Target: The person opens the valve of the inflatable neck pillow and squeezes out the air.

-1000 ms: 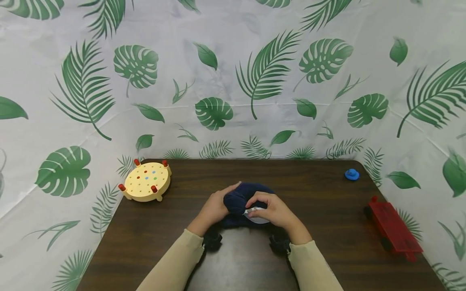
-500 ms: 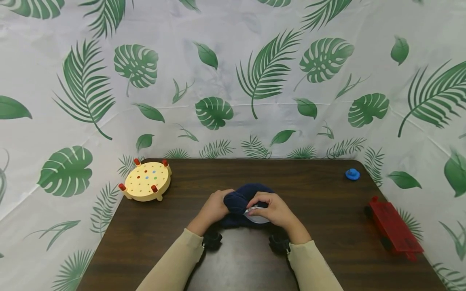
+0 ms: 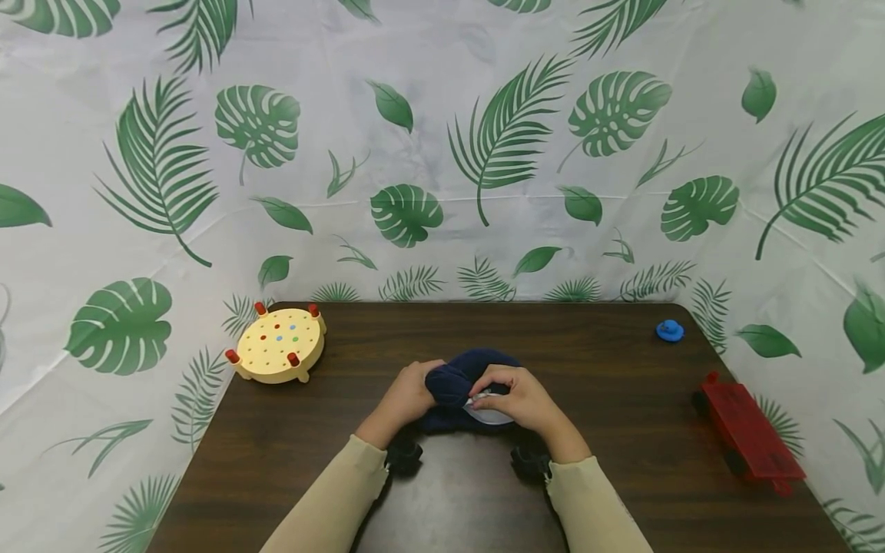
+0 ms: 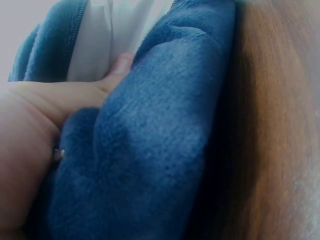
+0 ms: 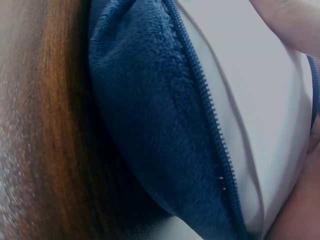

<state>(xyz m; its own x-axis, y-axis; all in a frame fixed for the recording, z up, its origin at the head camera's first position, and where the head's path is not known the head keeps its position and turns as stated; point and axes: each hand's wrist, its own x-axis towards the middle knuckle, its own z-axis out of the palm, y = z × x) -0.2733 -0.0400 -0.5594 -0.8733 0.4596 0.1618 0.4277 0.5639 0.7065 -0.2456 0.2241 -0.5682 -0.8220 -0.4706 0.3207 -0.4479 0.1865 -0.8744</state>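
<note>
A navy plush neck pillow [image 3: 448,384] lies on the table between both hands, its zipped cover gaping. My left hand [image 3: 409,392] grips its left end; in the left wrist view the thumb [image 4: 120,65] reaches over the plush [image 4: 155,130] to the white inside. At the opening, my right hand [image 3: 522,399] pinches white material with thumb and forefinger. White inner fabric [image 3: 491,417] bulges out below those fingertips. Close up in the right wrist view, zipper teeth [image 5: 207,100] run along the blue edge beside the smooth white inner [image 5: 270,100].
A round yellow pegboard-like piece [image 3: 280,346] with red legs pointing up stands at the back left. At the back right sits a small blue toy [image 3: 669,331]. A red toy cart [image 3: 750,430] with dark wheels lies along the right edge of the brown table [image 3: 588,338].
The left hand's upper fingers have drawn down from the top of the pillow, and its left end has shifted slightly. My right hand keeps its pinch almost in the same place.
</note>
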